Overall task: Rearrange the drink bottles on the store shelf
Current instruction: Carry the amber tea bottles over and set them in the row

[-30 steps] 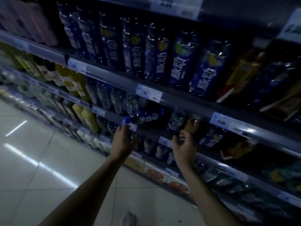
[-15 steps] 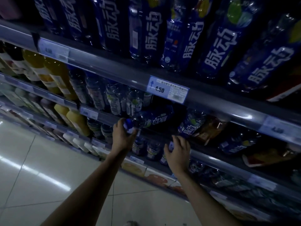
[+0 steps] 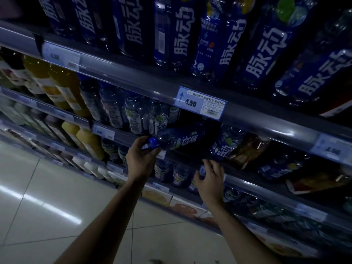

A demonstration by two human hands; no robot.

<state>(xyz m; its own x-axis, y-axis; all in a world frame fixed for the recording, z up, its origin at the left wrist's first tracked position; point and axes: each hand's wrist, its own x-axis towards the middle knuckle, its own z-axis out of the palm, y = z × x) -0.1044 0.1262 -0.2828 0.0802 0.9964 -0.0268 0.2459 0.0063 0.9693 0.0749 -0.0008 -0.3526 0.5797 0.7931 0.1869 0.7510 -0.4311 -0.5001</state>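
Note:
A blue-labelled drink bottle point(image 3: 181, 139) lies on its side on the middle shelf point(image 3: 247, 119), its blue cap pointing left towards me. My left hand point(image 3: 142, 155) grips it at the cap end. To the right, my right hand point(image 3: 208, 179) hovers with fingers spread, just below a second blue bottle point(image 3: 226, 143) that leans tilted on the same shelf; the hand holds nothing. A brown bottle point(image 3: 249, 149) lies tilted beside that one.
Tall blue bottles point(image 3: 182, 33) fill the top shelf above a 4.50 price tag point(image 3: 200, 103). Clear bottles point(image 3: 133, 115) and yellow juice bottles point(image 3: 62, 86) stand to the left. Lower shelves hold more bottles and boxes. Pale floor tiles point(image 3: 38, 206) lie at lower left.
The view has closed in on the shelf. My right hand has let go of the brown bottle's top and dropped lower with fingers spread. My left hand keeps its grip on the lying bottle.

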